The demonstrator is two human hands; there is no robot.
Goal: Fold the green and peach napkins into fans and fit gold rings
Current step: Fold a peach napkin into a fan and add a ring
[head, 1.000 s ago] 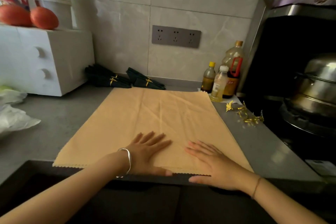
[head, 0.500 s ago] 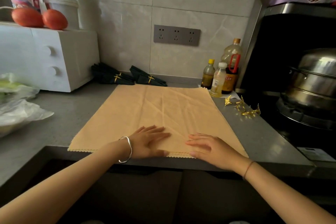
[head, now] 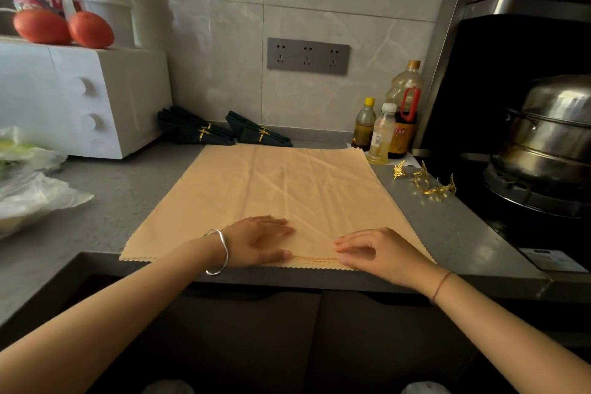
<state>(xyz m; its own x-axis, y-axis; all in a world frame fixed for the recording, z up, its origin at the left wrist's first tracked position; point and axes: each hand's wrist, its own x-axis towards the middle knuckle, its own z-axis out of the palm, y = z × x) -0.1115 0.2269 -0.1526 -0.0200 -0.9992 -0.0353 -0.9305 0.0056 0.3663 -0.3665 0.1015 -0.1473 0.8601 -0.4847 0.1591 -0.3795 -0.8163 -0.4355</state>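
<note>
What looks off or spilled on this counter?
Nothing spilled or damaged. The peach napkin shows diagonal creases, and the loose gold rings lie scattered near the steel pot.

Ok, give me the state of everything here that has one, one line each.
peach napkin: spread flat on the counter, narrow fold started at near edge.
green napkins: both folded, ringed, lying at the back.
gold rings: loose on the counter, unused.
left hand: flat, pressing the napkin.
right hand: pinching the napkin's near edge.
bottles: upright, capped.
pot: lid on.
</note>
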